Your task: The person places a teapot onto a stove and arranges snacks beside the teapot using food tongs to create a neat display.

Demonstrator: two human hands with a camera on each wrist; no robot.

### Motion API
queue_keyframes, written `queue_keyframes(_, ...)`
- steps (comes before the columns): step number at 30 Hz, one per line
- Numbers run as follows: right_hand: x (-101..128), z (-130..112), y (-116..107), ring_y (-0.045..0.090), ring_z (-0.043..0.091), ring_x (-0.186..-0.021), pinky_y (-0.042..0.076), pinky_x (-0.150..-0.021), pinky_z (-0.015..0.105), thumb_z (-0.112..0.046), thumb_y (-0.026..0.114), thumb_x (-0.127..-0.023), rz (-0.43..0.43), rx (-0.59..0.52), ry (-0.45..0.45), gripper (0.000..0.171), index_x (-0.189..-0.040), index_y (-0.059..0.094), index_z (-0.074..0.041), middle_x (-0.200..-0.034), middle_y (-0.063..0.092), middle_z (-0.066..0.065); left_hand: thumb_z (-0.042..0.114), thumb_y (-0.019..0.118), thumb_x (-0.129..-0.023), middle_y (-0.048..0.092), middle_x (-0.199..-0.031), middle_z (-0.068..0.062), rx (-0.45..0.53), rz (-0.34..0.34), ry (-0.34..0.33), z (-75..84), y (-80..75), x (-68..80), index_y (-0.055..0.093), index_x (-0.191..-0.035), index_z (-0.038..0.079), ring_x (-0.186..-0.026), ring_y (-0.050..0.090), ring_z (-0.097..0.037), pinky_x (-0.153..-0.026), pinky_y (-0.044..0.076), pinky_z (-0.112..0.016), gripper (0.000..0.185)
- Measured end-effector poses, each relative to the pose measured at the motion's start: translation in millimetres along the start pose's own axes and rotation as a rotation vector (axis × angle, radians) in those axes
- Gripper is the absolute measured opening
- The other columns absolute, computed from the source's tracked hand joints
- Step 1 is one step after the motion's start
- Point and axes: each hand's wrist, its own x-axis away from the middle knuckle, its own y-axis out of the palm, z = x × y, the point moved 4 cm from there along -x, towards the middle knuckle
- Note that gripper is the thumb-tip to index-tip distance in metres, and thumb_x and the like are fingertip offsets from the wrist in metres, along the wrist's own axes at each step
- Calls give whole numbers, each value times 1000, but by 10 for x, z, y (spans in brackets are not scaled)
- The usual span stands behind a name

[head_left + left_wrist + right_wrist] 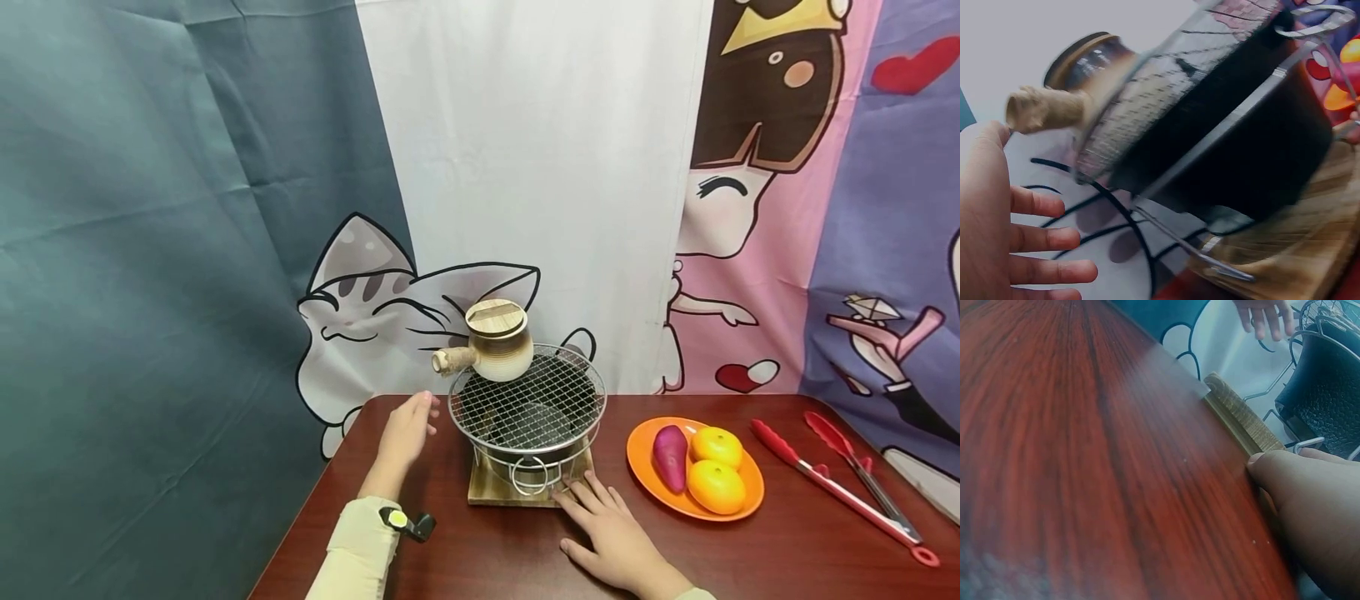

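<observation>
A small clay pot (504, 357) with a wooden lid (495, 318) sits on the back left of a round wire grill rack (540, 408), its stubby side handle (1047, 111) pointing left. Beneath the rack is a dark stove (1241, 150) in a metal frame, standing on a square wooden board (498, 492). My left hand (407, 427) hovers left of the stove, fingers extended and holding nothing, close to the pot's handle. With fingers spread, my right hand (611, 533) rests at the board's front right corner. In the right wrist view its thumb (1272, 472) lies by the board's edge.
To the right, an orange plate (645, 486) carries a purple sweet potato (670, 458) and two yellow-orange citrus fruits (716, 487). Red-handled tongs (847, 483) lie spread farther right. A printed curtain (540, 167) hangs behind the brown table (442, 558).
</observation>
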Motion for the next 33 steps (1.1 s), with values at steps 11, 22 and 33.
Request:
queue_keyframes(11, -1, -2, 26, 42, 44, -139, 38, -100, 69, -44, 75, -85, 11, 2, -11, 64, -143, 58, -23, -146, 55, 10, 43, 43, -107, 73, -93, -11, 28, -21, -18, -113, 304, 277, 69, -106, 9, -69, 69, -20, -70, 53, -40, 43)
queue_keyframes(22, 6, 8, -1, 42, 45, -139, 38, -100, 69, -43, 75, -85, 9, -2, -3, 63, -142, 60, -22, -146, 56, 10, 28, 70, -92, 64, -76, 9, -77, -55, 52, -165, 579, 485, 69, -92, 20, -67, 56, -9, -62, 47, -31, 8)
queue_keyframes(33, -10, -5, -20, 42, 46, -139, 38, -99, 69, -42, 75, -85, 12, -15, -6, 62, -141, 61, -20, -145, 56, 10, 21, 72, -83, 62, -78, 9, -139, -53, 149, 7, 844, 689, 71, -86, 22, -70, 54, -9, -64, 46, -30, 3)
